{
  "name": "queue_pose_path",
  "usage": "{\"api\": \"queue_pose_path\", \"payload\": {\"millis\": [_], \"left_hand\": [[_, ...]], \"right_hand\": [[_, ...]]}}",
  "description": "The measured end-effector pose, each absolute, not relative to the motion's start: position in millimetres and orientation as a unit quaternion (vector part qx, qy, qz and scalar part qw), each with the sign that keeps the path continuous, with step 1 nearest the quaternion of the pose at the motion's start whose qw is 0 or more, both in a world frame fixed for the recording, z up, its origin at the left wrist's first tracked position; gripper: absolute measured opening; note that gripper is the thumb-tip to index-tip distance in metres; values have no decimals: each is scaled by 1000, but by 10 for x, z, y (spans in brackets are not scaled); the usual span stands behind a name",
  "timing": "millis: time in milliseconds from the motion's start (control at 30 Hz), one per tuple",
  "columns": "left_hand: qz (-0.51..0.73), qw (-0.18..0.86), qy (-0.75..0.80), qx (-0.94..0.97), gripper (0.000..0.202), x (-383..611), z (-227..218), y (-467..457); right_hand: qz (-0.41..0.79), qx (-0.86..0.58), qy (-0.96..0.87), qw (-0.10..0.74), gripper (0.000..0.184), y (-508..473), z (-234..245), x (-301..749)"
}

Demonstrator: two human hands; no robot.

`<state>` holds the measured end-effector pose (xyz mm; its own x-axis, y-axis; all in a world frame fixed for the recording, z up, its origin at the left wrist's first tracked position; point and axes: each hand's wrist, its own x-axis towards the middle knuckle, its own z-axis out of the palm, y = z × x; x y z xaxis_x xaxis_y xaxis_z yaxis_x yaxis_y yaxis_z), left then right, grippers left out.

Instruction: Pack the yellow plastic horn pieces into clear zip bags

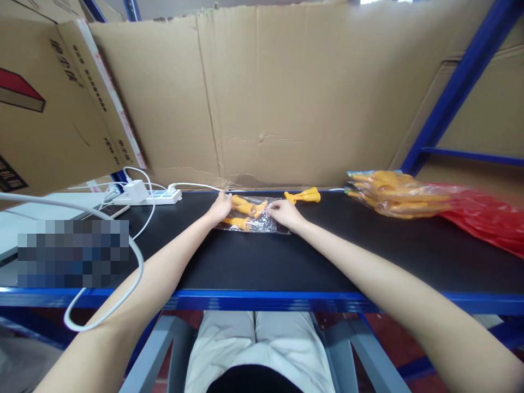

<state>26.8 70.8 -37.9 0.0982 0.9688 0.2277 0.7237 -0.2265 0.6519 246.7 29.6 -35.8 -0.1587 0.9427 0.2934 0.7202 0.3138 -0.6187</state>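
A clear plastic bag (268, 222) lies on the black tabletop between my hands, with several orange-yellow plastic pieces (245, 207) inside, some shaped like small boots or limbs. My left hand (221, 208) is closed on the bag's left end. At the other end, the thumb and fingers of my right hand (286, 213) pinch the bag's film. Just behind my right hand sits a loose orange-yellow piece (309, 195) with a flared end, outside the bag. The fingertips of my left hand are partly hidden.
Filled clear bags of orange-yellow parts (393, 194) lie at the right, beside red plastic sheeting (483, 218). On the left are a white power strip (166, 197), a charger (136, 191) and a looping white cable (141, 267). Cardboard (286, 98) stands behind the blue-edged table (266, 300).
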Motion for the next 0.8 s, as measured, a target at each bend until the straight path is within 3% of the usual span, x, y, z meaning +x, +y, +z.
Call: {"api": "queue_pose_path", "payload": {"millis": [400,600,800], "left_hand": [[306,214,622,688,52,293,-374,690],[234,137,615,740,41,267,-399,709],[228,116,587,768,37,236,-407,715]], "right_hand": [[186,-514,-762,347,36,321,-339,2471],[115,-527,-743,395,22,276,-342,2419],[163,-407,-850,293,14,159,-333,2357]]}}
